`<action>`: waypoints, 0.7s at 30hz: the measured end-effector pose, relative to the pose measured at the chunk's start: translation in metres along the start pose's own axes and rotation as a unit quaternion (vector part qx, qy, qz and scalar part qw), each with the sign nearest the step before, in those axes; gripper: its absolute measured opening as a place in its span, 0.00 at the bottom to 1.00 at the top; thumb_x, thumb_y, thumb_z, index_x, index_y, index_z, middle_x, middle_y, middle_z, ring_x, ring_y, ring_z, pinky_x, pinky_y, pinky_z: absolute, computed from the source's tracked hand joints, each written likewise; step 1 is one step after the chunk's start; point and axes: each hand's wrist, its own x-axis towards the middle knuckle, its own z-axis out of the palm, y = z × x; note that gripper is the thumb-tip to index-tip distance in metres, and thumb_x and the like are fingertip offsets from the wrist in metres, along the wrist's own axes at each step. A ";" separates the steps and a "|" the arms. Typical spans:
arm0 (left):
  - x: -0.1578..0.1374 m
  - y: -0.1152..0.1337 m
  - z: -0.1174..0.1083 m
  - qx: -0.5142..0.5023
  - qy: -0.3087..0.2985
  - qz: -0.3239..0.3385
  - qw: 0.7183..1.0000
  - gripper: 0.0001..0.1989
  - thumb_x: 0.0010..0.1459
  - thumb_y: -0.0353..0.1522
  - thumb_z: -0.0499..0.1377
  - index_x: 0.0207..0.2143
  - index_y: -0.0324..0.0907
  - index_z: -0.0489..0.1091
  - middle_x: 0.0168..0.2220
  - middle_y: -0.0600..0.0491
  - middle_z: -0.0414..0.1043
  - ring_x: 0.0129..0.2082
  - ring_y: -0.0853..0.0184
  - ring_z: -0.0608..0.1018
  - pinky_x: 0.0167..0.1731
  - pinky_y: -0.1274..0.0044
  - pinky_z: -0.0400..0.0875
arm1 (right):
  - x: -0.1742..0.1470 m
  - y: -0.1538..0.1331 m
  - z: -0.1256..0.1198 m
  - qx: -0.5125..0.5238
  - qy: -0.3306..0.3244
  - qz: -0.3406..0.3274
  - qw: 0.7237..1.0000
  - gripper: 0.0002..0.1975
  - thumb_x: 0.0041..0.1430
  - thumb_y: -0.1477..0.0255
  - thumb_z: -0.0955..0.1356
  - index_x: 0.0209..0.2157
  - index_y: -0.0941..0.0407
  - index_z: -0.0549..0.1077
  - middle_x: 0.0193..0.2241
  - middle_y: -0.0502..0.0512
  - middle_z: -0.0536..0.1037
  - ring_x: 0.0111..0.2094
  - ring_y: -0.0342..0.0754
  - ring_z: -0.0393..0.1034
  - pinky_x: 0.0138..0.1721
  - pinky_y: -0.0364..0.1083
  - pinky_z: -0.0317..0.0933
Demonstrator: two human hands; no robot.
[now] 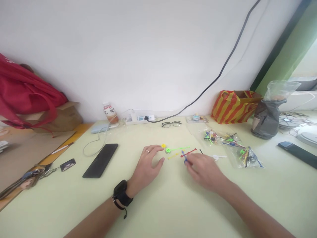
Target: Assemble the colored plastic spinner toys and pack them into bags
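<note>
My right hand (pixel 201 167) pinches a small blue plastic arrow (pixel 183 154) at its lower end, low over the table. My left hand (pixel 148 162) is open, thumb and fingers apart. Its fingertips are close to a small yellow round piece (pixel 163 145); whether they touch it I cannot tell. A bright green round piece (pixel 168 150) sits beside it. Between the hands lie a green arrow (pixel 179 148), a yellow arrow (pixel 174 155) and a red arrow (pixel 190 152). Behind my right hand are a black piece (pixel 201 151), partly hidden, and a white arrow (pixel 219 156).
Clear bags of coloured plastic parts (pixel 247 157) lie at the right, near a dark remote-like object (pixel 300 153). Glasses (pixel 171 124) and a power strip (pixel 140 119) are by the wall. A black phone (pixel 100 161) and keys (pixel 39 172) lie at the left.
</note>
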 end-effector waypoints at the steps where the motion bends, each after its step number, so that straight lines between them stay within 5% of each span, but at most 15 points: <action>1: 0.000 -0.004 0.001 0.019 -0.002 -0.006 1.000 0.18 0.65 0.29 0.60 0.55 0.50 0.71 0.58 0.50 0.71 0.60 0.57 0.70 0.61 0.60 0.68 | 0.000 -0.001 0.003 -0.042 -0.038 -0.009 0.998 0.11 0.70 0.73 0.61 0.31 0.54 0.66 0.27 0.53 0.75 0.31 0.49 0.66 0.35 0.49 0.53; 6: -0.002 -0.017 0.006 0.072 -0.021 -0.038 0.996 0.20 0.63 0.30 0.61 0.58 0.48 0.69 0.61 0.48 0.68 0.64 0.55 0.65 0.63 0.58 0.67 | 0.001 -0.006 0.010 -0.135 -0.091 -0.022 0.986 0.11 0.70 0.73 0.61 0.34 0.55 0.72 0.34 0.56 0.81 0.41 0.55 0.69 0.43 0.53 0.53; 16: -0.004 -0.027 0.004 0.118 -0.116 -0.012 0.986 0.30 0.70 0.36 0.55 0.71 0.51 0.54 0.74 0.49 0.51 0.72 0.50 0.53 0.67 0.54 0.59 | 0.005 0.004 0.002 -0.213 -0.115 0.062 0.968 0.13 0.69 0.73 0.62 0.31 0.55 0.73 0.32 0.57 0.82 0.41 0.57 0.71 0.41 0.54 0.54; 21: 0.000 -0.028 0.002 0.126 -0.133 0.027 0.983 0.32 0.70 0.34 0.54 0.73 0.51 0.51 0.75 0.49 0.48 0.73 0.46 0.49 0.68 0.50 0.54 | -0.002 0.029 0.000 -0.279 -0.076 0.089 0.953 0.11 0.66 0.74 0.64 0.28 0.55 0.72 0.30 0.61 0.81 0.38 0.59 0.70 0.36 0.53 0.53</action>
